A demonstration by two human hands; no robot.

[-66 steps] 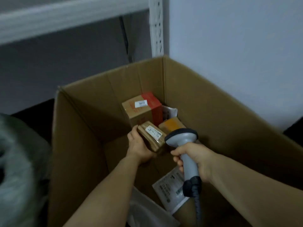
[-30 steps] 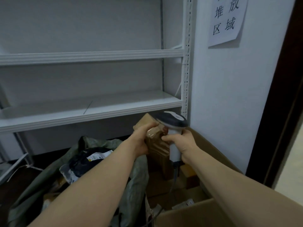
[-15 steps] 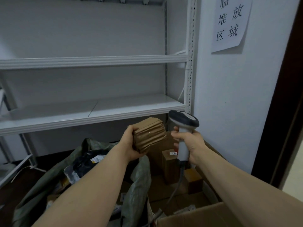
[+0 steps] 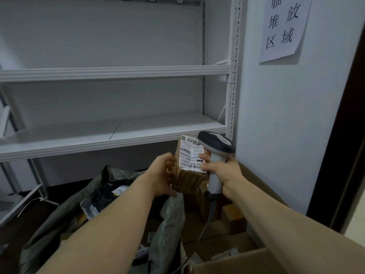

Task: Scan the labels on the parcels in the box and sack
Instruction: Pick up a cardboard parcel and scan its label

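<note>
My left hand [image 4: 165,175] holds a small brown taped parcel [image 4: 187,179] from its left side, raised in front of the shelf. The parcel's white label [image 4: 190,155] faces me. My right hand [image 4: 222,170] grips the handle of a grey barcode scanner [image 4: 216,143], whose head sits just right of the label, and its fingertips touch the label's right edge. Below, the open cardboard box [image 4: 258,183] holds several small parcels [image 4: 233,218]. The green sack [image 4: 59,214] on the left shows a black parcel [image 4: 110,192] inside.
A white metal shelf [image 4: 118,133] runs behind the hands, with its upright post [image 4: 233,76] against the wall. A paper sign [image 4: 282,26] hangs on the wall at top right. A dark door frame [image 4: 343,135] stands at the far right.
The parcel came up out of the box in my left hand. It has since turned so its label faces me, and the scanner has closed in on its right side.
</note>
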